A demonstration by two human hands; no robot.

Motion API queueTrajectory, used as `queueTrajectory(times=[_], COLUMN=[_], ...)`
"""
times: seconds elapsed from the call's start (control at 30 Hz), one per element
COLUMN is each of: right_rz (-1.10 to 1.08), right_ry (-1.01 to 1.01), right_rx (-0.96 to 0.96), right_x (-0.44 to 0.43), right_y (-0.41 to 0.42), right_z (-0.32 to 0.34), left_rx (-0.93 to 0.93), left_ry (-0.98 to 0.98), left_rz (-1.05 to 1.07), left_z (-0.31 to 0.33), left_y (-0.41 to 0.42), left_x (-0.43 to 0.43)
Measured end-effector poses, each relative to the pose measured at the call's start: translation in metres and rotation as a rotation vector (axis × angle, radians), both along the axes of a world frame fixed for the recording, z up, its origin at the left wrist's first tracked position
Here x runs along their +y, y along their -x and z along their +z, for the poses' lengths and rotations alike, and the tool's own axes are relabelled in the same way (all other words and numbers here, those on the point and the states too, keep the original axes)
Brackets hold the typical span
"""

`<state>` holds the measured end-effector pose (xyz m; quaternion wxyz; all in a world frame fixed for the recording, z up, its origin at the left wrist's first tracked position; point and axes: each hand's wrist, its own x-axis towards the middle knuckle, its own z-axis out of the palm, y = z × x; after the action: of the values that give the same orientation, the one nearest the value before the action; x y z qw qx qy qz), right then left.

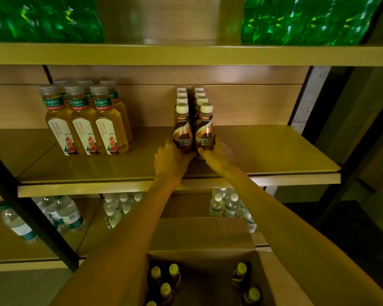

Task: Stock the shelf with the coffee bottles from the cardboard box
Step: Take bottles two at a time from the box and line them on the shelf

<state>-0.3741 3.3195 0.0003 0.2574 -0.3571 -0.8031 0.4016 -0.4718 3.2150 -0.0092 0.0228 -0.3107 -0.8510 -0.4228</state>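
Note:
Two rows of brown Nescafe coffee bottles with cream caps stand on the middle shelf (pixel 274 151). My left hand (pixel 170 162) grips the base of the front left coffee bottle (pixel 182 129). My right hand (pixel 217 157) grips the base of the front right coffee bottle (pixel 205 129). Both front bottles stand upright, side by side, with several more lined up behind them. Below, the open cardboard box (pixel 201 237) holds several more coffee bottles (pixel 165 281) with yellow-lit caps, seen between my forearms.
Several amber tea bottles (pixel 86 124) stand at the left of the same shelf. Green shrink-wrapped packs (pixel 305 21) sit on the top shelf. Clear water bottles (pixel 226 204) fill the lower shelf. A black upright post (pixel 31 213) crosses the left side.

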Motion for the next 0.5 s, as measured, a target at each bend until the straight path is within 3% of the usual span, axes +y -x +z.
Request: queueTrajectory(times=[0.27,0.5], right_rz=[-0.01,0.003], right_ry=[-0.34,-0.427], right_rx=[-0.279,-0.315], right_x=[-0.022,-0.059], right_y=[-0.039,-0.097], right_z=[-0.005,-0.033], left_rx=[0.146,0.262], left_ry=[0.256,0.23], left_rz=[-0.023,-0.055], left_z=[0.0,-0.017], left_y=[-0.013,-0.051], left_x=[-0.03,-0.084])
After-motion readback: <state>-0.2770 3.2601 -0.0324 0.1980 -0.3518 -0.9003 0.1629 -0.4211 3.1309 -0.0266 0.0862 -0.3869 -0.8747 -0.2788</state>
